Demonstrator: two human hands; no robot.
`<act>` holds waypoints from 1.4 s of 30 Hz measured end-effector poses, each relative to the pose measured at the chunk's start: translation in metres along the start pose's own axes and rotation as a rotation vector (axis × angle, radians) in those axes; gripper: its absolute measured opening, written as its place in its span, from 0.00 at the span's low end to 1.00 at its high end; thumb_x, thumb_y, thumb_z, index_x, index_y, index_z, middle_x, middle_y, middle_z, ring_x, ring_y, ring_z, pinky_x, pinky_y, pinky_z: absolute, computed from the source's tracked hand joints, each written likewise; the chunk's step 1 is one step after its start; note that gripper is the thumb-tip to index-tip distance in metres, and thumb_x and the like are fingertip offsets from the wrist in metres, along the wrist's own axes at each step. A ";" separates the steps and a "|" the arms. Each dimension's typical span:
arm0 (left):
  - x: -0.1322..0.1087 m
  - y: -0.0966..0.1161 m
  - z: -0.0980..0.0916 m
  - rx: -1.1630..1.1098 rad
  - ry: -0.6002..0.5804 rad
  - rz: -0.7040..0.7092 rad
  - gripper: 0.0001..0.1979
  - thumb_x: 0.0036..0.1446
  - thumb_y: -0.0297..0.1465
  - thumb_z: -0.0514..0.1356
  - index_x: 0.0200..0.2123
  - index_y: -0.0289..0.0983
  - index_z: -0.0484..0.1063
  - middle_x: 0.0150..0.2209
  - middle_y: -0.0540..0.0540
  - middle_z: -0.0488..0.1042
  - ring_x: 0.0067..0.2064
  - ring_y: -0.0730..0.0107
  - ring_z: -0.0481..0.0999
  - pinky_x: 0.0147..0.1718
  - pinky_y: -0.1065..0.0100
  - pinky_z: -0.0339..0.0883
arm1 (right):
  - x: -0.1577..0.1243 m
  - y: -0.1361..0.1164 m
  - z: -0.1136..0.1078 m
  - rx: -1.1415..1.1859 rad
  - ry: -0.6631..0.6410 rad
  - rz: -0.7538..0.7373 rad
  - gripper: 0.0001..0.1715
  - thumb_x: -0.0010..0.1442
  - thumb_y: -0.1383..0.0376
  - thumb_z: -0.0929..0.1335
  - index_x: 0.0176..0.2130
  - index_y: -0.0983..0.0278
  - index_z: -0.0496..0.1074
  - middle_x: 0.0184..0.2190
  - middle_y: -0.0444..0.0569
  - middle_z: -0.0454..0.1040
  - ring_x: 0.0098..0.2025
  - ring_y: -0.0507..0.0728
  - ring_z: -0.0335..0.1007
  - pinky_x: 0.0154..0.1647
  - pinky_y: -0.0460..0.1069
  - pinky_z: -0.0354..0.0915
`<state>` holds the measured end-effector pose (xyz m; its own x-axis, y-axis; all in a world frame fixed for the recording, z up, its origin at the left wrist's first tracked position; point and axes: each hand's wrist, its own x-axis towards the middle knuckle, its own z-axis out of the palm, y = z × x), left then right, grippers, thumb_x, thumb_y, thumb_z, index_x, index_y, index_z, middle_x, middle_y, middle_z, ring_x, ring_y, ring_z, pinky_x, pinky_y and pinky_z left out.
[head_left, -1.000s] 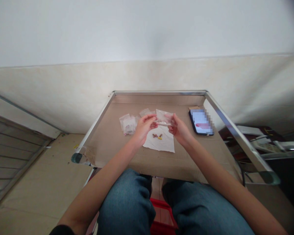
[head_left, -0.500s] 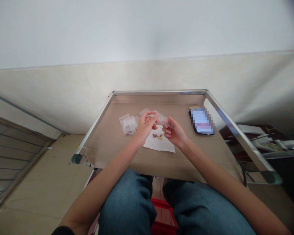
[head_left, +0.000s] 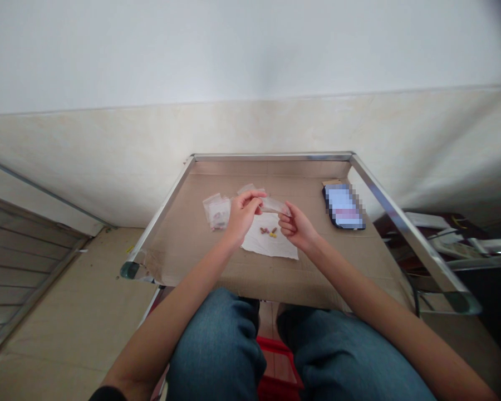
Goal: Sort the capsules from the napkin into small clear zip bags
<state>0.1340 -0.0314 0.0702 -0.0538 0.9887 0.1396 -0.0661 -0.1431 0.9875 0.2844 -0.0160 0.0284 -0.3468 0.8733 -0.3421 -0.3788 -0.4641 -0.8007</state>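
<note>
Between my two hands a small clear plastic bag (head_left: 273,206) is stretched above the tray. My left hand (head_left: 244,211) pinches its left end between thumb and fingers. At the other end, my right hand (head_left: 296,225) grips the bag with its fingers curled. Below them a white paper sheet (head_left: 267,248) lies flat, with several pills (head_left: 269,231), brownish-red and yellow, on it. To the left of my left hand are small plastic bags (head_left: 217,211) with something inside. Another clear bag (head_left: 249,189) lies partly behind my left hand.
A phone (head_left: 344,207) with a blurred screen lies at the right of the cardboard-lined surface (head_left: 183,239). A metal frame (head_left: 271,157) borders the surface, with a wall behind. My knees are under the front edge, over a red stool (head_left: 278,390). Dark clutter stands at right.
The plastic bag is now held lower and more level. My right hand has shifted slightly, its fingers more curled; my left hand has moved a little to the left.
</note>
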 end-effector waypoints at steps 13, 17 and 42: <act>0.008 -0.014 -0.012 0.140 0.229 0.130 0.10 0.50 0.28 0.54 0.36 0.38 0.73 0.39 0.46 0.74 0.43 0.69 0.71 0.46 0.66 0.60 | 0.028 0.039 -0.026 -0.873 0.328 -0.291 0.20 0.51 0.53 0.61 0.17 0.63 0.59 0.13 0.40 0.57 0.16 0.48 0.49 0.18 0.44 0.44; 0.008 -0.018 -0.010 0.149 0.196 0.089 0.11 0.50 0.29 0.55 0.37 0.38 0.73 0.42 0.45 0.73 0.45 0.67 0.70 0.47 0.65 0.60 | 0.022 0.035 -0.014 -1.203 0.297 -0.409 0.20 0.52 0.56 0.61 0.16 0.64 0.60 0.15 0.44 0.62 0.19 0.50 0.55 0.21 0.45 0.46; 0.021 -0.035 -0.008 0.188 0.138 0.128 0.17 0.47 0.27 0.59 0.43 0.40 0.71 0.48 0.46 0.70 0.51 0.67 0.66 0.52 0.65 0.53 | 0.015 0.037 -0.020 -1.865 0.266 -0.504 0.18 0.61 0.61 0.55 0.31 0.65 0.69 0.33 0.54 0.73 0.30 0.54 0.65 0.27 0.48 0.50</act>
<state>0.1275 -0.0056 0.0377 -0.1858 0.9459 0.2661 0.1360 -0.2435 0.9603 0.2826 -0.0169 -0.0163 -0.3292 0.9341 0.1378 0.9130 0.3522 -0.2058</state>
